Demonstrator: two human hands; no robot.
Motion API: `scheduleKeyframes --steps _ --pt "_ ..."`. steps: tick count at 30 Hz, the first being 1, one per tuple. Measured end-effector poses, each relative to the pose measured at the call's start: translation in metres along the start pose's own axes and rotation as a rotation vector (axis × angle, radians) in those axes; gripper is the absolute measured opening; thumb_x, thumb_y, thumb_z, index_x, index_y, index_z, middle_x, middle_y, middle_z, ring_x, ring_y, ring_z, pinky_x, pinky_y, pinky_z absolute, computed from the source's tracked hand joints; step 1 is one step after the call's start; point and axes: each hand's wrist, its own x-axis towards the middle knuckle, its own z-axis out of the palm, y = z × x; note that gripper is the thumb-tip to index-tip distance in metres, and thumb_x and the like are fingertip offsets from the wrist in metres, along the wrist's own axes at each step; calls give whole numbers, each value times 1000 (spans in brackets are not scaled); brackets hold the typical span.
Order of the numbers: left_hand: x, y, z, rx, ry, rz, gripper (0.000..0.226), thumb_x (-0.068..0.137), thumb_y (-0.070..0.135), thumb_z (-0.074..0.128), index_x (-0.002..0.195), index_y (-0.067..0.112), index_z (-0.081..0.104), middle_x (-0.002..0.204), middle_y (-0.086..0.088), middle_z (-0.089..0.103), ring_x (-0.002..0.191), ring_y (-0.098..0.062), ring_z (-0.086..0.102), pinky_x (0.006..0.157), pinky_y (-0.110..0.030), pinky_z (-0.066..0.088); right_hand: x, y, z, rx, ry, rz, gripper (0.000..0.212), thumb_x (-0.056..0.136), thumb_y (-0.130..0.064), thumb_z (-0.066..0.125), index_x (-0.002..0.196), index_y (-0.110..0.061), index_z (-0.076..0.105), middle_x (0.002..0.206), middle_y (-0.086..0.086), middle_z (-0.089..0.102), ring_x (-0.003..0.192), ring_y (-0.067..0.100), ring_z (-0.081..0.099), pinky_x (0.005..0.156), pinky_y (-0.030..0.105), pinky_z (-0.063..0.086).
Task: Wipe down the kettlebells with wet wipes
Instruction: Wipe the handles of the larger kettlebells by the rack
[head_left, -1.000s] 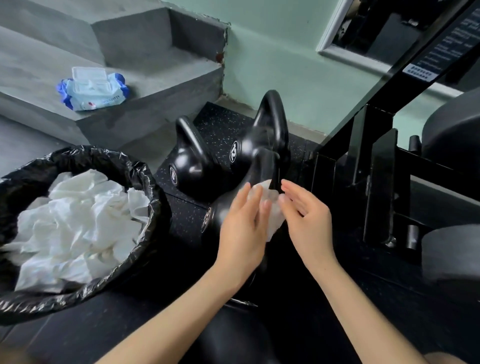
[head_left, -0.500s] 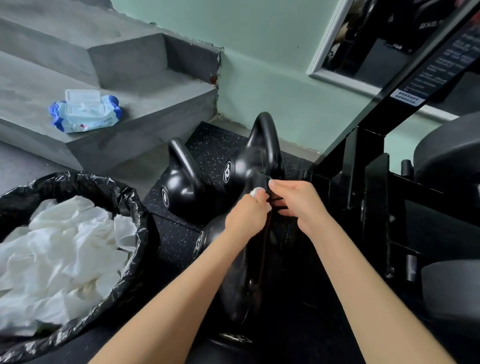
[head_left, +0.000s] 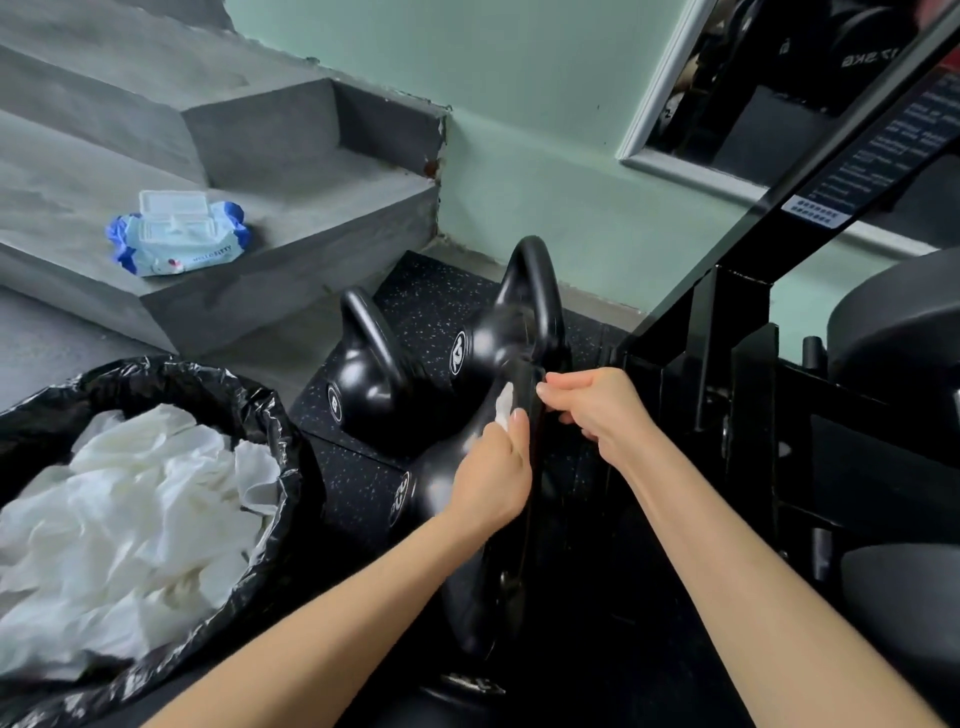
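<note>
On the mat (head_left: 431, 291), beside the frame (head_left: 727, 364), the near kettlebell (head_left: 421, 483) stands directly below you, with the small kettlebell (head_left: 363, 384) and the tall kettlebell (head_left: 498, 338) just behind it. Assessment: the near kettlebell looks heavy and rigid, with a smooth glossy coat that will likely turn slick once wet. It should not shift under wiping pressure, and you should not lift it by a damp loop. Take hold at the handle (head_left: 522, 379), where the loop allows a full wrap of the fingers. The wipe (head_left: 505, 404) is thin, soft and limp, so keep it bunched or it may slide off the curve. Your left hand (head_left: 491, 480) is closed against the left side of the handle, thumb up, pinning the wipe to the metal. Your right hand (head_left: 597, 410) has its fingers curled onto the right side of the handle, apparently steadying it. Whether it also touches the wipe cannot be told. The pack (head_left: 176, 234) lies on the step (head_left: 311, 223), well apart to your left. The bin (head_left: 208, 384), holding used wipes (head_left: 130, 519), is near your left forearm.
</note>
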Motion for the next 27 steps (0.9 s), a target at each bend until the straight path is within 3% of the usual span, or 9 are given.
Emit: scheduleKeyframes --steps 5,10,15,17,20,22,24,25,27 --pt "-62 -23 -1 -50 -79 -30 73 89 63 5 128 17 47 96 -7 68 90 -27 64 89 -45 50 2 3 4 -40 13 -26 35 83 -17 69 116 -6 65 86 4 66 74 9 57 59 13 41" --pt "-23 7 -7 -407 -91 -286 58 96 54 11 84 25 60 76 -12 70 82 -30 70 87 -45 55 1 5 0 -22 3 -56 35 86 -15 66 119 -5 63 86 2 64 68 2 54 36 2 32" --pt "-39 -12 1 -295 -54 -85 70 91 62 8 135 20 42 82 -10 70 76 -26 70 84 -45 55 3 15 6 -13 31 -91 34 88 -17 65 119 -5 62 97 1 68 69 -1 58 46 2 40" --pt "-55 -20 3 -242 -49 -73 81 86 66 9 124 7 49 89 -11 70 76 -23 69 83 -45 54 2 15 11 -12 73 -91 33 88 -18 63 119 -4 63 118 5 66 90 11 60 51 2 44" --pt "-79 -17 0 -107 -63 -88 51 97 47 20 107 5 46 84 -4 65 73 -21 61 74 -40 48 0 9 12 -8 86 -39 33 89 -17 62 120 -6 61 124 5 63 102 16 59 56 -1 45" --pt "-87 -13 -4 -54 -115 -131 36 99 38 27 120 10 37 70 5 52 66 -16 54 68 -34 40 -2 5 11 -11 83 -4 34 89 -18 63 120 -7 61 125 5 63 101 13 58 62 1 45" --pt "-92 -9 -9 -68 -166 -131 46 99 34 29 141 22 17 91 2 61 89 -26 61 81 -36 44 -4 0 9 -26 68 18 35 89 -18 62 122 -8 60 126 4 62 105 14 59 75 8 45" --pt "-96 -6 -11 -94 -181 -112 53 99 31 29 146 29 5 121 -1 60 112 -31 57 97 -40 43 -7 -3 9 -36 49 36 35 90 -19 62 123 -8 59 128 2 61 108 15 59 81 11 46" --pt "-102 3 -16 -76 -220 -90 60 101 21 28 149 27 -7 156 8 21 143 -21 24 119 -41 19 -13 -9 7 -65 12 87 35 91 -19 59 125 -11 58 131 0 58 115 16 57 93 20 47"
